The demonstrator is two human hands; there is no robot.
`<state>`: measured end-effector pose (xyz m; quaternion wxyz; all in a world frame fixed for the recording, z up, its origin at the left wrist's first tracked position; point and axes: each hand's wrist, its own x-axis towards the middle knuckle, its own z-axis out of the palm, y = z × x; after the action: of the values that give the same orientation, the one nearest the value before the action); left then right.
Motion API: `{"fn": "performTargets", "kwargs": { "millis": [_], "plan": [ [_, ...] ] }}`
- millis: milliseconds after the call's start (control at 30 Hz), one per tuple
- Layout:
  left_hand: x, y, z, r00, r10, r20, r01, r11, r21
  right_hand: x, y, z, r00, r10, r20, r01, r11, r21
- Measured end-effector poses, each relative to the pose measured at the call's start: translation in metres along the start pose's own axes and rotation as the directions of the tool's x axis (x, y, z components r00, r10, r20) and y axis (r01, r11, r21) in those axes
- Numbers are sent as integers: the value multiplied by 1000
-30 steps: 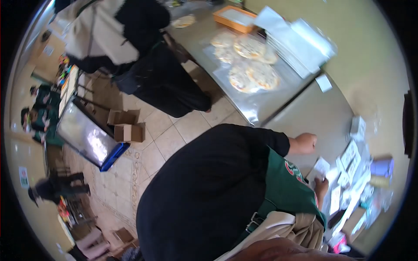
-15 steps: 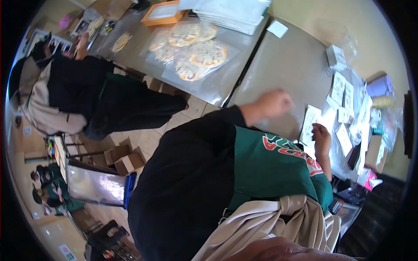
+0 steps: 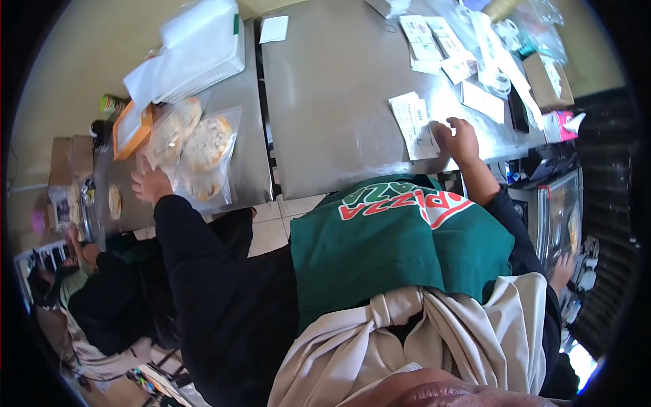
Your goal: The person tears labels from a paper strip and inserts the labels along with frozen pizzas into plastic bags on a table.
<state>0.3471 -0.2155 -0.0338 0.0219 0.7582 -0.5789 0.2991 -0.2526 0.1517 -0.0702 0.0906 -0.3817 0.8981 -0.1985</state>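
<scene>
At the left, my left hand is beside the bagged pizzas, its fingers apart at the edge of the clear plastic. One pizza with pale topping lies in a clear bag, with others close around it. My right hand is over the right edge of printed papers on the metal table. Its fingers are bent and apart, with nothing visible held between them.
A white basket and orange tray stand behind the pizzas. More papers, a dark phone and a cardboard box lie at the right. A co-worker is at lower left; another person's hand shows at right.
The view has turned toward the left. My left hand has moved from over the bare metal table to the bagged pizzas. My right hand stays by the printed papers.
</scene>
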Motion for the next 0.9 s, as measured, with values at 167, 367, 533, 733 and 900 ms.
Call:
{"fn": "performTargets", "kwargs": {
  "millis": [167,367,533,733,900],
  "plan": [
    [34,9,-32,994,92,-59,-93,996,-2,-6,-45,9,985,78,156,-46,979,-197],
    [71,53,-129,908,237,-346,-305,939,-158,14,-42,15,927,229,299,-223,973,-53],
    [22,94,-217,828,227,-513,-493,731,-472,18,-12,28,904,302,303,-383,887,259],
    [-100,189,-192,616,465,-636,-777,230,-585,1,-29,-17,927,244,285,-353,312,882],
    [-202,227,-202,627,612,-481,-678,124,-725,-19,-37,-34,815,96,571,-572,290,767]
  ]
}}
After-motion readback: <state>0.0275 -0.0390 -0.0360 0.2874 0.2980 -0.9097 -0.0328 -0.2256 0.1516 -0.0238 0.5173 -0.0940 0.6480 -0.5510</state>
